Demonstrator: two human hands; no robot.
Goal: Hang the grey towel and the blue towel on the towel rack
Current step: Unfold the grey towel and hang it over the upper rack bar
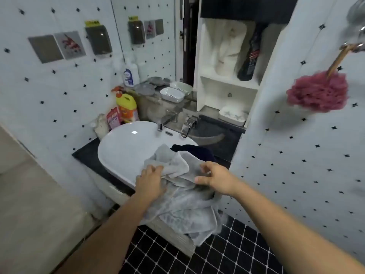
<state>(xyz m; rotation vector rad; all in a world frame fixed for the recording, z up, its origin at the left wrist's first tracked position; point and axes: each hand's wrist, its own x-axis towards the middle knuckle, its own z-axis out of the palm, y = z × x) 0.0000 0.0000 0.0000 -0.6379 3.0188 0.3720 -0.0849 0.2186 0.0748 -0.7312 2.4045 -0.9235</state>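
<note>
1. The floor (227, 254) at the bottom has small black tiles with white lines.
2. The grey towel (187, 206) is in a messy heap on the front edge of the sink (126, 149). A big part of it hangs down in front of the sink, over the floor.
3. The left hand (151, 179) is on the left side of the grey towel. Its fingers (156, 169) are curled tight into the cloth and grip it.
4. The right hand (215, 177) is on the right side of the same towel. Its fingers are bent down over a fold, with the thumb underneath, and they pinch it.
5. The blue towel (197, 151) is very dark. It lies in a lump just behind the grey towel, at the right rim of the sink, touching it.
6. The sink is white and sits on a black surface (85, 153).
7. A shiny tap (165, 120) stands at the back of the sink.
8. A yellow bottle (126, 107) stands to the left of the tap, by the wall.
9. A white soap dish (171, 94) sits on the ledge behind the tap.
10. A pink bath puff (317, 91) hangs on the right wall from a shiny metal bar (353, 46).
11. A white shelf (227, 80) at the back holds toilet rolls (227, 54) and a black bottle (249, 56).
</note>
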